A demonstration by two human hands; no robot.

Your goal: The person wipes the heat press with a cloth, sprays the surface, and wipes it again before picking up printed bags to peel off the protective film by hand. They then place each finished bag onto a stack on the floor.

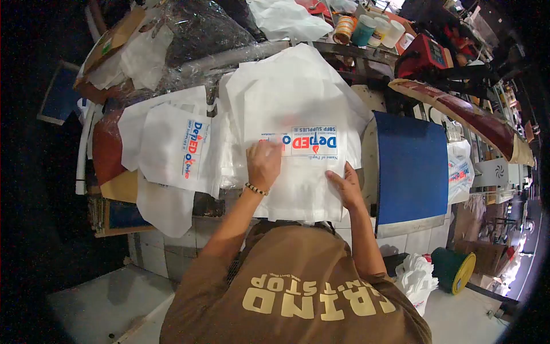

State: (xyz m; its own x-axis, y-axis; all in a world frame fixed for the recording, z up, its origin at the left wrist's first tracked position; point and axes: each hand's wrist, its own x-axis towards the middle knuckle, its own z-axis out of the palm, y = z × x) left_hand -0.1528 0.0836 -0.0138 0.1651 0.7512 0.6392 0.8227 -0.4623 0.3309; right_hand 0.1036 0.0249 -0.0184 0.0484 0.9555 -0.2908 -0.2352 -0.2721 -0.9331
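Landmark: the white printed bag (298,143), lying flat on the work surface with its red and blue logo facing up.
Left hand (263,163): fingers bent and pressing down on the bag just left of the logo, a beaded bracelet at the wrist; it pins the fabric and does not seem to pinch it.
Right hand (345,186): flat, fingers spread, resting on the bag's lower right edge, grasping nothing.
Step in hand: it looks like smoothing and squaring the bag flat on the pile under it.
Next move calls for: probably both palms kept low and even, so the thin fabric does not crease or slide.
Stack of printed bags (172,152): left of the landmark, logos turned sideways, loosely overlapped.
Blue pad (412,172): just right of the landmark, a bare flat panel.
Tape rolls and cups (366,30): beyond the landmark, at the far edge.
Clear plastic wrap (200,34): beyond it to the left, bunched up.
Room: crowded workshop, tiled bench front below the landmark, machines and clutter off to the right.
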